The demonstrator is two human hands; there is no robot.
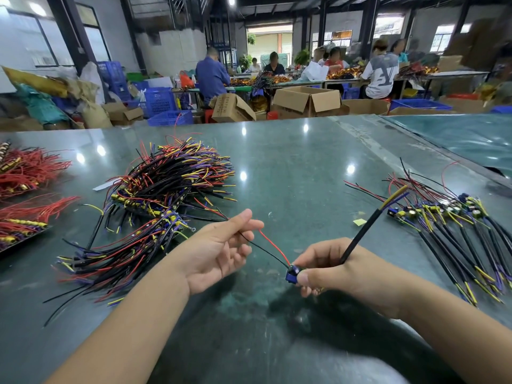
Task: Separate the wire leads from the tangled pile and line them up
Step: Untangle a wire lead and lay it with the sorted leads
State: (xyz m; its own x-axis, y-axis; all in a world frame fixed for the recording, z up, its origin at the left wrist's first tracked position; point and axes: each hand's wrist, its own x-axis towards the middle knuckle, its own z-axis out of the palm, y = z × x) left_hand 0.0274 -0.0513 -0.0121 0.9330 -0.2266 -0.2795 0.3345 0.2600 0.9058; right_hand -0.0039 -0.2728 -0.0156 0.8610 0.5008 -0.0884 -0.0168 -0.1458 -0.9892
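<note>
Two bare forearms reach in from the bottom edge over a dark green table (pixel 291 167). The right hand (pixel 336 268) has its fingers curled around one wire lead, pinching its small blue component (pixel 293 273) between thumb and fingertips. The lead's thick black cable (pixel 360 236) rises up and to the right from that hand, ending in yellow and purple tips. A thin red wire (pixel 273 245) and a thin black wire (pixel 266 250) run from the blue component leftward to the left hand (pixel 219 248). That hand is turned palm up, its thumb and forefinger pinching the two thin wires, the other fingers loosely curled and slightly spread.

To the left, beyond the left hand, a tangled pile (pixel 166 184) of black, red, yellow and purple leads rests on the table, spilling toward the left forearm. To the right, a lined-up row (pixel 454 231) of leads lies side by side, black cables pointing toward the viewer. Bundles of red wires (pixel 27 173) sit at the far left edge. In the background, people work at tables among cardboard boxes (pixel 307 102) and blue crates (pixel 159 101).
</note>
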